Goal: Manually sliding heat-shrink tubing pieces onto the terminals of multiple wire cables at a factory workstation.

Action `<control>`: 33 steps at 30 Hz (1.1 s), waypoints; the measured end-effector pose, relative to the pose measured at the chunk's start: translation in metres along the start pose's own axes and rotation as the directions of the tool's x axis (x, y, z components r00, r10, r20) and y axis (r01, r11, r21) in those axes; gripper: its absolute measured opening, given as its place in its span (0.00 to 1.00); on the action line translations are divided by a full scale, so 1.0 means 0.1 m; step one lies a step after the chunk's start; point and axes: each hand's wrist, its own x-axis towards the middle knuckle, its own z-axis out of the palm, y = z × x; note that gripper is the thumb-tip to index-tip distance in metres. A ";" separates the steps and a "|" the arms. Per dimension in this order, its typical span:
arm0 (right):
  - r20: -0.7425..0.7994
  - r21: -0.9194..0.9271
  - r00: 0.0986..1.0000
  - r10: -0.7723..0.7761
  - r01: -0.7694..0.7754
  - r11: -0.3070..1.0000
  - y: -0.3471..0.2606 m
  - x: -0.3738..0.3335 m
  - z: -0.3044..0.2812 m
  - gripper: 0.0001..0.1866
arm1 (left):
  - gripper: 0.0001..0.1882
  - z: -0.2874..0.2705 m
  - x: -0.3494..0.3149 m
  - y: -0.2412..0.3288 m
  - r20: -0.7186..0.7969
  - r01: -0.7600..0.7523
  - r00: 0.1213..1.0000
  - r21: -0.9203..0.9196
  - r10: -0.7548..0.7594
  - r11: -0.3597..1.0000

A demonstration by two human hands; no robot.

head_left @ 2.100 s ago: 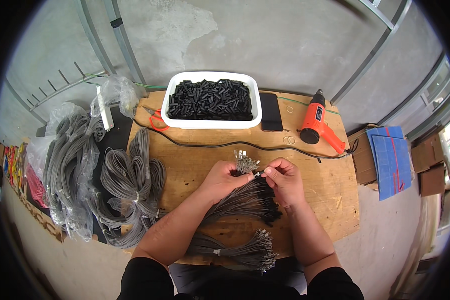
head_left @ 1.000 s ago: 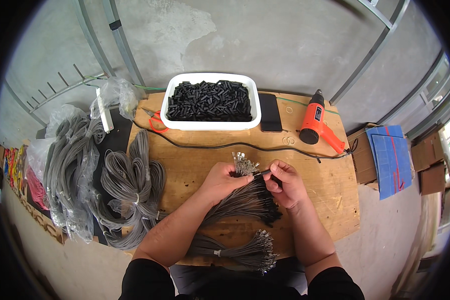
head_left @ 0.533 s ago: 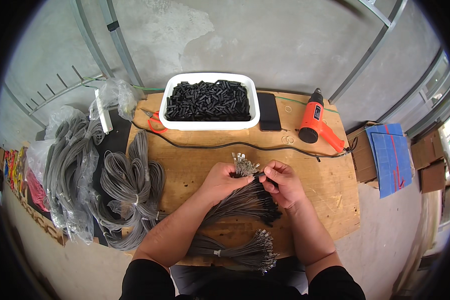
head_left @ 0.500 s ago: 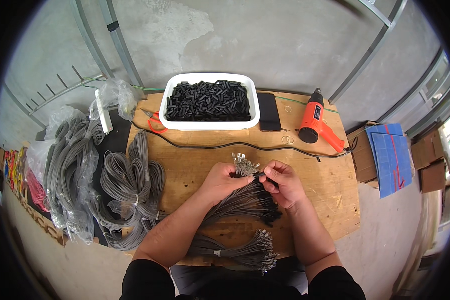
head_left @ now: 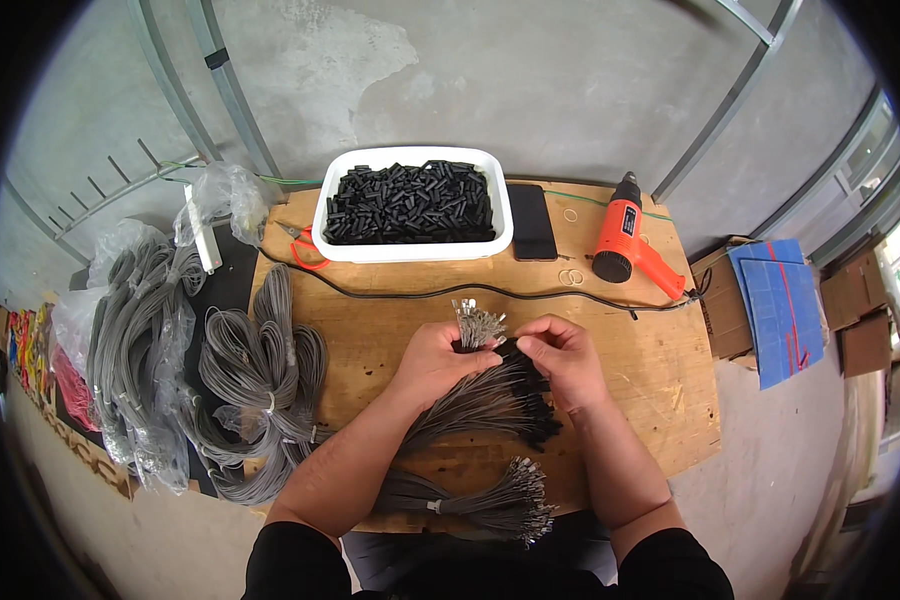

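Observation:
My left hand [head_left: 436,362] is closed round a bundle of thin grey wires [head_left: 482,324], whose bare metal terminals stick up above the fingers. Just to the right, my right hand [head_left: 567,362] is closed in a pinch beside the bundle; what lies between its fingertips is too small to make out. Below and between the hands, more grey wires fan out to the right, their ends covered by black sleeves [head_left: 538,425]. Nearer to me lies a second tied bundle of grey wires [head_left: 470,500] with bare metal terminals.
A white tub [head_left: 410,253] full of short black sleeves stands at the back, beside a black phone [head_left: 534,225]. An orange heat gun [head_left: 625,235] lies right of them. A black cable [head_left: 440,294] crosses the table. Coiled grey wires [head_left: 260,365] and red-handled pliers [head_left: 305,248] are left.
My right hand has drawn slightly up and its fingers have shifted off the black sleeve they pinched at the wires. My left hand keeps hold of the bundle.

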 end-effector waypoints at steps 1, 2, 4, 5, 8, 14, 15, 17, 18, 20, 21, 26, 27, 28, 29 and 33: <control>0.002 0.002 1.000 0.001 -0.001 1.000 0.02 -0.01 0.05 0.06 | 0.11 -0.01 0.00 -0.01 0.010 -0.013 1.000 0.023 0.013 1.000; 0.023 -0.019 1.000 -0.016 0.017 1.000 0.03 -0.02 0.08 0.06 | 0.11 -0.01 0.01 -0.02 0.024 -0.027 0.999 0.043 0.026 0.999; 0.066 -0.044 0.997 -0.037 0.040 0.998 0.07 -0.02 0.11 0.05 | 0.10 0.01 0.00 0.02 0.049 -0.044 0.998 0.066 0.040 0.997; 0.065 -0.044 0.997 -0.037 0.040 0.998 0.09 -0.01 0.08 0.05 | 0.10 0.02 0.00 0.04 0.073 -0.062 0.996 0.089 0.056 0.994; 0.086 -0.148 0.995 -0.058 0.070 0.987 0.08 -0.01 0.03 0.04 | 0.10 0.00 0.00 0.01 0.113 -0.065 0.992 0.099 0.053 0.993; 0.068 0.062 0.982 0.174 -0.178 0.982 -0.05 -0.04 0.01 0.04 | 0.06 0.01 -0.02 0.09 0.122 0.064 0.991 -0.024 -0.060 0.998; 0.055 0.046 0.984 0.167 -0.170 0.984 -0.08 -0.05 0.06 0.04 | 0.06 0.01 -0.02 0.08 0.122 0.065 0.991 -0.022 -0.062 0.998; 0.040 0.031 0.986 0.159 -0.160 0.987 -0.09 -0.06 0.09 0.04 | 0.06 0.02 -0.02 0.05 0.114 0.063 0.992 -0.057 -0.056 0.996; 0.033 -0.026 0.992 0.125 -0.124 0.992 -0.05 -0.05 0.07 0.04 | 0.06 0.02 -0.01 0.05 0.116 0.063 0.992 -0.056 -0.056 0.996; 0.026 -0.082 0.996 0.090 -0.087 0.993 -0.02 -0.04 0.02 0.05 | 0.05 0.02 0.00 0.05 0.112 0.056 0.992 -0.030 -0.052 0.998; 0.067 0.091 0.987 0.147 -0.152 0.984 -0.04 -0.03 -0.03 0.06 | 0.05 0.02 0.00 0.04 0.114 0.055 0.992 -0.030 -0.052 0.998; 0.014 0.686 0.986 0.165 -0.130 0.716 0.03 0.15 -0.35 0.08 | 0.05 0.02 0.02 0.02 0.071 0.049 0.997 -0.146 -0.039 0.988; 0.014 0.686 0.986 0.165 -0.130 0.716 0.09 0.18 -0.42 0.08 | 0.05 0.02 0.02 0.02 0.071 0.048 0.997 -0.146 -0.038 0.988; -0.008 0.667 0.989 0.147 -0.104 0.738 0.14 0.20 -0.47 0.09 | 0.05 0.02 0.03 0.01 0.076 0.051 0.996 -0.142 -0.040 0.989; -0.029 0.648 0.991 0.129 -0.080 0.758 0.14 0.20 -0.46 0.09 | 0.05 0.01 0.03 0.00 0.079 0.054 0.996 -0.139 -0.043 0.989; -0.123 0.645 0.977 0.175 -0.055 0.762 0.04 0.19 -0.32 0.09 | 0.04 0.00 0.02 0.01 0.066 0.060 0.996 -0.129 -0.051 0.990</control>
